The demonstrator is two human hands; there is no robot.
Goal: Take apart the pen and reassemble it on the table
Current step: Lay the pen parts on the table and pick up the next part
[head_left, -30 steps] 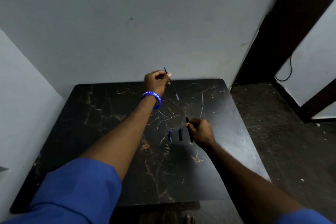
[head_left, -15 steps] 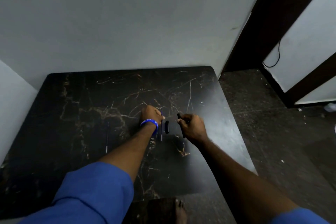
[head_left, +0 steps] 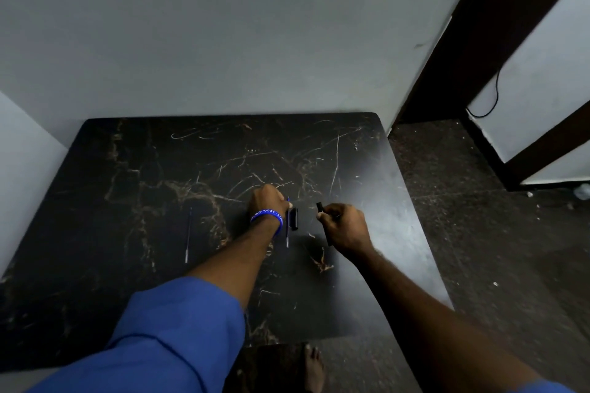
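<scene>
Pen barrel [head_left: 323, 220], a light, stiff, slick black tube, is pinched in the right hand [head_left: 346, 228] just above the table [head_left: 127, 233]. The blue refill [head_left: 287, 226] lies flat beside a short black cap piece [head_left: 295, 218]; the left hand [head_left: 266, 202] curls around the refill's far end. That thin rod probably bends easily, so grip it mid-length.

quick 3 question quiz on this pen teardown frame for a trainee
1. True or false: the right hand holds the black pen barrel.
2. Which wrist wears the blue wristband? A left, B right.
3. Fill in: the thin refill beside the left hand lies just left of a short black ____ on the table.

Key: 1 true; 2 A; 3 pen piece. A second thin refill lies apart, further left.
</scene>
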